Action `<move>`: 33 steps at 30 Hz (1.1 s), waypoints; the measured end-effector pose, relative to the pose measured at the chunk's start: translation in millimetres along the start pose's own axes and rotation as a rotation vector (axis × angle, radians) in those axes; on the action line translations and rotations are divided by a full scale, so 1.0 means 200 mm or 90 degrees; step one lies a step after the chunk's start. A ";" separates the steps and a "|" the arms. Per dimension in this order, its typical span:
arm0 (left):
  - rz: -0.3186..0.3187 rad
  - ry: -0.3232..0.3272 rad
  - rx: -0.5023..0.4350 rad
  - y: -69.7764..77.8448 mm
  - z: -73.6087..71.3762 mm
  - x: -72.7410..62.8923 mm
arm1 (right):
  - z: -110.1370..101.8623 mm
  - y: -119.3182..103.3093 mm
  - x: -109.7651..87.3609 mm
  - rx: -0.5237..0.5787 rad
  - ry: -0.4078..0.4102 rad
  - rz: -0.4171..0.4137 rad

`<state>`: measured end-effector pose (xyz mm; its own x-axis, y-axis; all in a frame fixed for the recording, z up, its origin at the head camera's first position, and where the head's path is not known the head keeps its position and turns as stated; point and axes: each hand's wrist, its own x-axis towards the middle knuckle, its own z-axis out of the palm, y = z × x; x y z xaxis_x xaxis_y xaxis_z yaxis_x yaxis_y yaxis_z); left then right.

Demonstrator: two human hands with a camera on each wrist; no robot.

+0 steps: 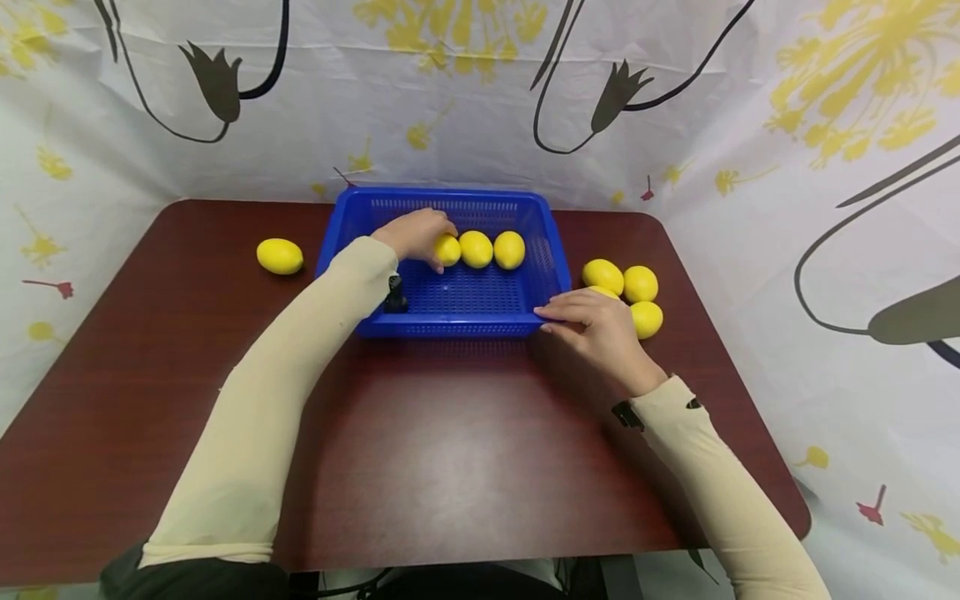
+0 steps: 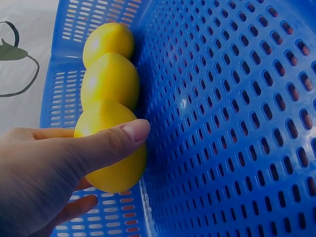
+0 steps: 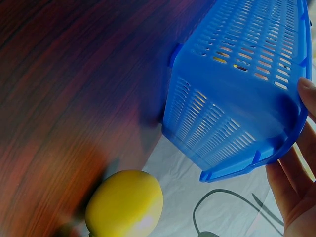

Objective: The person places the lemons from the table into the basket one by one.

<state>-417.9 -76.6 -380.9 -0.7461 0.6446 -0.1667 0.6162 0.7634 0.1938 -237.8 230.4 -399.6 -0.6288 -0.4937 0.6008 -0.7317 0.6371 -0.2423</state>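
Observation:
A blue perforated plastic basket (image 1: 450,326) stands at the back of the table. Inside it three yellow lemons line up in a row along the far side. My left hand (image 1: 416,235) reaches into the basket and grips the leftmost lemon (image 2: 116,173), thumb on the near side and fingers behind. That lemon touches the middle lemon (image 1: 476,249), with the right lemon (image 1: 510,250) beyond it. At the basket's near right corner, my right hand (image 1: 600,333) pinches the rim (image 3: 291,143) between thumb and fingers.
One lemon (image 1: 280,257) lies on the table left of the basket. Several lemons (image 1: 641,284) cluster to its right, partly behind my right hand. The brown table (image 1: 420,467) meets a patterned white cloth (image 1: 465,108) at the back and sides.

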 end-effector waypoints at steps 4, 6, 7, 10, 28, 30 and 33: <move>0.007 0.007 0.003 0.01 0.01 0.00 | 0.00 0.00 0.00 -0.001 0.000 0.001; 0.006 0.007 0.009 0.01 0.01 0.00 | 0.00 0.00 0.00 -0.001 0.000 0.001; 0.005 0.007 0.012 0.01 0.02 0.00 | 0.00 0.00 0.00 0.000 0.000 0.001; -0.003 0.007 0.022 0.01 0.02 0.01 | 0.00 0.00 0.00 -0.001 0.000 0.001; -0.026 0.004 0.042 0.01 0.01 0.00 | 0.00 -0.02 0.01 -0.003 0.007 -0.003; -0.025 0.004 0.039 0.01 0.01 0.00 | 0.00 -0.02 0.01 -0.004 0.008 -0.003; -0.026 0.006 0.034 0.01 0.00 -0.01 | 0.00 -0.02 0.00 -0.005 0.008 -0.003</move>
<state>-414.6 -75.8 -380.7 -0.7727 0.6131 -0.1646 0.5981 0.7900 0.1348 -235.3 227.9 -397.8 -0.6223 -0.4886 0.6115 -0.7321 0.6398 -0.2338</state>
